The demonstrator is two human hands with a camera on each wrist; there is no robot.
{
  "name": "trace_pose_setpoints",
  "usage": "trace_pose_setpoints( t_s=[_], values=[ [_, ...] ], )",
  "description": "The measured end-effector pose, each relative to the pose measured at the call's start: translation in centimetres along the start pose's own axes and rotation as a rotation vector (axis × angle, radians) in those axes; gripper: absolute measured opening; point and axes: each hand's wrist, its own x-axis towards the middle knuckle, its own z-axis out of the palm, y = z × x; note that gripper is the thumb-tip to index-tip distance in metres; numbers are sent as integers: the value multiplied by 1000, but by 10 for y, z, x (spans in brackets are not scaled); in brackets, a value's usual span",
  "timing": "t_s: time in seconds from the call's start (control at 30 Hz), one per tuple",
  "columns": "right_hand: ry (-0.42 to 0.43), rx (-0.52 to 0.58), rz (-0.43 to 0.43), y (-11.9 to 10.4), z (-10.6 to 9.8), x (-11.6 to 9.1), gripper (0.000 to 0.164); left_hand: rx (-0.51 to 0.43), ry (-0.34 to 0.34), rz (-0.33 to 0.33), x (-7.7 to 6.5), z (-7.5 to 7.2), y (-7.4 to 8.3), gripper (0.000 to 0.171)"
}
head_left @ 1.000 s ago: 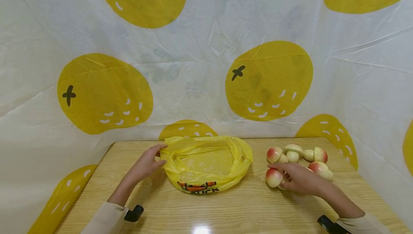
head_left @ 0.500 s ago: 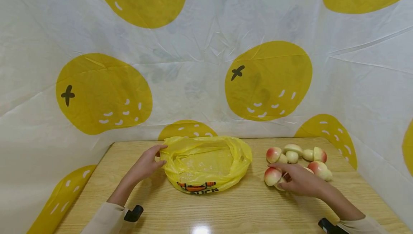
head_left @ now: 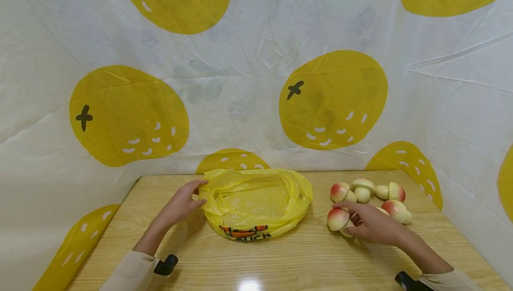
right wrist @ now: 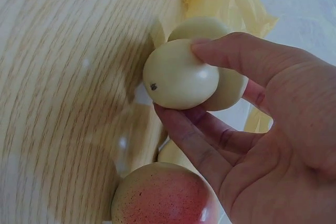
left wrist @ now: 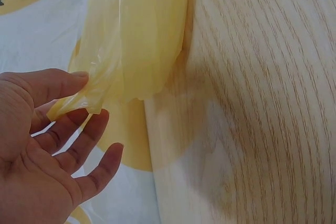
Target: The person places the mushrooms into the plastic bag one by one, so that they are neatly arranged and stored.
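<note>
A yellow plastic bag (head_left: 294, 219) lies with its mouth wide on the table. At its left edge, my left hand (head_left: 180, 204) pinches the bag's rim; the left wrist view has the thin film (left wrist: 136, 30) between thumb and fingers. My right hand (head_left: 376, 224) grips a toy mushroom (head_left: 337, 219) with a red-tinged cap, right of the bag. In the right wrist view, thumb and fingers hold its pale stem (right wrist: 181, 74), the cap behind. Several like mushrooms lie close by, among them one with a red cap (head_left: 394, 211), partly behind the right hand.
Along the back of the group are a red-capped mushroom (head_left: 339, 191), a pale-capped one (head_left: 364, 186) and one lying sideways (head_left: 396, 192). The wooden table (head_left: 200, 260) meets a white sheet (head_left: 240, 104) printed with yellow fruit at its back and sides.
My right hand has tipped the mushroom slightly, its cap shifting a little to the left. The left hand and bag stay put.
</note>
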Motion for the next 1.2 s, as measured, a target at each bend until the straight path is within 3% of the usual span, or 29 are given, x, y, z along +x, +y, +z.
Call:
trace_pose_setpoints(
  t_s=[0.3, 0.67, 1.2],
  values=[
    [8, 50, 62, -5, -2, 4, 54, 12, 2, -3, 0, -1, 1, 55],
    [47, 197, -18, -14, -9, 9, 50, -1, -5, 5, -1, -2, 1, 56],
    [42, 370, 45, -35, -28, 26, 58, -8, -14, 3, 0, -3, 0, 56]
  ],
)
